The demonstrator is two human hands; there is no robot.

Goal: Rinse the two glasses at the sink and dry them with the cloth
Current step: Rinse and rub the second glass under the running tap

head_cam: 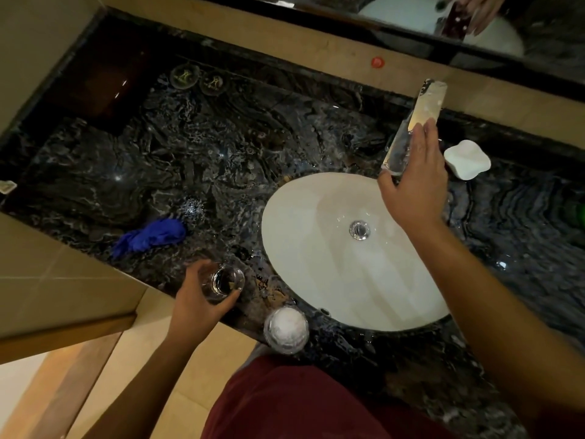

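Note:
My left hand (202,299) grips a clear glass (226,280) standing upright on the dark marble counter, near its front edge left of the sink. A second glass (286,329) stands by itself at the counter's front edge, just below the sink's left rim. The white oval sink (316,248) has a chrome drain (359,230); no water shows. My right hand (418,182) rests on the chrome faucet (411,122), fingers wrapped around its lever and spout. A crumpled blue cloth (152,236) lies on the counter left of the glasses.
A white soap dish (467,160) sits right of the faucet. Two small round items (196,78) stand at the back left of the counter (221,153). A mirror (474,23) runs along the back wall. A tiled wall borders the counter on the left.

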